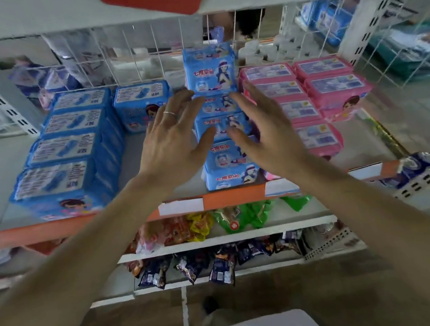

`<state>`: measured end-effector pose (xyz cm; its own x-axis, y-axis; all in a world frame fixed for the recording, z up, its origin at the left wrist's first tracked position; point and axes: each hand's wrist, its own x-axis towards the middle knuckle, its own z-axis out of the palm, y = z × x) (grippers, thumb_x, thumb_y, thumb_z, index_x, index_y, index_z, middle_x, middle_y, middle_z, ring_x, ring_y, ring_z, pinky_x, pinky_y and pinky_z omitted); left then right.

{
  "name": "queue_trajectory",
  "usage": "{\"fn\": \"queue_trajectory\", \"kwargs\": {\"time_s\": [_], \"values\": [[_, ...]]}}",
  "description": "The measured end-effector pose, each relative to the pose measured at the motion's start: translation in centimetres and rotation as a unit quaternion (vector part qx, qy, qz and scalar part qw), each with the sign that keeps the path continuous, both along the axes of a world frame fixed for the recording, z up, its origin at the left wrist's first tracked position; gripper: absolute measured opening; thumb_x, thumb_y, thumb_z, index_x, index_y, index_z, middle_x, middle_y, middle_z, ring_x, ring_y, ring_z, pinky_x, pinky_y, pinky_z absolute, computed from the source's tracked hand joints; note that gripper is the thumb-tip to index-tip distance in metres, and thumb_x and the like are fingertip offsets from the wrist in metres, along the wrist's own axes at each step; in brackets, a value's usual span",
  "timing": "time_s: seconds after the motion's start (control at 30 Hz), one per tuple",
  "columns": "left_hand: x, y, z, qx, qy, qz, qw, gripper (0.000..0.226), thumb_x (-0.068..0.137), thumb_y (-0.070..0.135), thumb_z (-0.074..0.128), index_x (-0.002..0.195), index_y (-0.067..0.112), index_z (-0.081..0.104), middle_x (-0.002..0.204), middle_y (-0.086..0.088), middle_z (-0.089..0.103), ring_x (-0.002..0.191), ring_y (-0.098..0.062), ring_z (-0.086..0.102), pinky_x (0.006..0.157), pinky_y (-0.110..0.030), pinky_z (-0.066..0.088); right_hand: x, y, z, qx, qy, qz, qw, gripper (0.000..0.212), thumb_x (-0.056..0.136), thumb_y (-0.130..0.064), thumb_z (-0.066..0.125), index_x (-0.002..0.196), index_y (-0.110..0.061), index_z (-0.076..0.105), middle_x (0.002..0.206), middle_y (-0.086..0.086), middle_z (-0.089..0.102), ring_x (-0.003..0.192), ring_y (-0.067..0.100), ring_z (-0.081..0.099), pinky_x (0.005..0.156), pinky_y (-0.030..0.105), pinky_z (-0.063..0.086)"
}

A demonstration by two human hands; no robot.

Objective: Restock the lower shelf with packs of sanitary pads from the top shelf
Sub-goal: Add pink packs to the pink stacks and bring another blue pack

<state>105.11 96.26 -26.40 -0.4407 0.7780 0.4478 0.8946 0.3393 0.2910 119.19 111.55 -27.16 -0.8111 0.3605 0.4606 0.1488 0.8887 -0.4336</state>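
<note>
Hands flanking centre row of light-blue packs (221,124) on lower shelf (81,226): left hand (171,138), right hand (264,135) both spread, gripping nothing. Row reaching front edge, looking filled; gaps remaining beside it.

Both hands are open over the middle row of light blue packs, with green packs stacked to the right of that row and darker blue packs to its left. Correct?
Not quite: the head view shows pink packs, not green, right of the light blue row. Left hand and right hand are open; darker blue packs lie left.
</note>
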Motion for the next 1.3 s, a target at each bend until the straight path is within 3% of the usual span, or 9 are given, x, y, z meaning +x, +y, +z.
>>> {"fn": "queue_trajectory", "kwargs": {"time_s": [0.07,0.2,0.47,0.57,0.7,1.13,1.3], "values": [[2.5,-0.7,0.3,0.001,0.009,0.019,1.000,0.063,0.096,0.055,0.038,0.148,0.018,0.045,0.155,-0.007,0.039,0.140,-0.033,0.041,0.112,-0.053,0.039,2.1,0.0,0.2,-0.003,0.007,0.021,1.000,0.068,0.097,-0.051,0.046,0.153,-0.012,0.038,0.163,0.011,0.026,0.148,0.031,0.029,0.116,0.055,0.033],[8.3,-1.2,1.3,0.004,0.009,0.036,0.999,0.058,0.098,0.053,0.040,0.144,0.018,0.049,0.154,-0.008,0.040,0.135,-0.036,0.045,0.102,-0.057,0.045,7.9,-0.1,1.9,-0.011,0.001,0.036,0.999,0.069,0.096,-0.056,0.044,0.156,-0.022,0.032,0.166,0.004,0.020,0.152,0.027,0.020,0.117,0.060,0.027],[18.8,-3.5,3.5,0.036,0.018,0.077,0.996,0.061,0.098,0.050,0.044,0.148,0.016,0.043,0.152,-0.006,0.043,0.136,-0.031,0.046,0.102,-0.050,0.042,16.4,-0.8,5.1,-0.039,0.033,0.096,0.994,0.067,0.096,-0.054,0.047,0.153,-0.021,0.038,0.165,0.001,0.023,0.153,0.019,0.018,0.121,0.038,0.015],[21.2,-4.7,5.1,0.036,0.007,0.085,0.996,0.064,0.096,0.051,0.045,0.149,0.015,0.042,0.153,-0.004,0.042,0.137,-0.027,0.043,0.104,-0.049,0.040,18.0,-1.8,5.7,-0.045,0.058,0.121,0.990,0.062,0.098,-0.050,0.047,0.151,-0.020,0.041,0.163,0.000,0.027,0.151,0.016,0.021,0.122,0.041,0.021],[22.1,-5.6,8.1,0.053,0.058,0.074,0.994,0.064,0.098,0.051,0.044,0.150,0.015,0.039,0.153,-0.006,0.041,0.137,-0.026,0.043,0.103,-0.050,0.042,19.0,-2.4,7.6,-0.042,0.122,0.154,0.980,0.054,0.101,-0.042,0.047,0.147,-0.012,0.047,0.160,0.005,0.034,0.148,0.019,0.031,0.116,0.049,0.034],[20.7,-7.3,15.6,0.136,0.112,0.061,0.983,0.064,0.100,0.054,0.039,0.151,0.015,0.038,0.153,-0.003,0.039,0.140,-0.022,0.040,0.109,-0.043,0.034,17.4,-3.6,15.6,0.054,0.200,0.156,0.966,0.054,0.098,-0.038,0.052,0.144,-0.010,0.050,0.156,0.007,0.040,0.143,0.025,0.038,0.112,0.053,0.036],[19.1,-8.7,17.1,0.147,0.127,0.068,0.979,0.064,0.100,0.056,0.036,0.149,0.015,0.041,0.152,-0.004,0.040,0.138,-0.024,0.041,0.107,-0.052,0.038,15.7,-4.6,17.1,0.075,0.195,0.169,0.963,0.055,0.099,-0.041,0.051,0.147,-0.015,0.047,0.158,0.001,0.037,0.147,0.019,0.033,0.114,0.051,0.034]]}}
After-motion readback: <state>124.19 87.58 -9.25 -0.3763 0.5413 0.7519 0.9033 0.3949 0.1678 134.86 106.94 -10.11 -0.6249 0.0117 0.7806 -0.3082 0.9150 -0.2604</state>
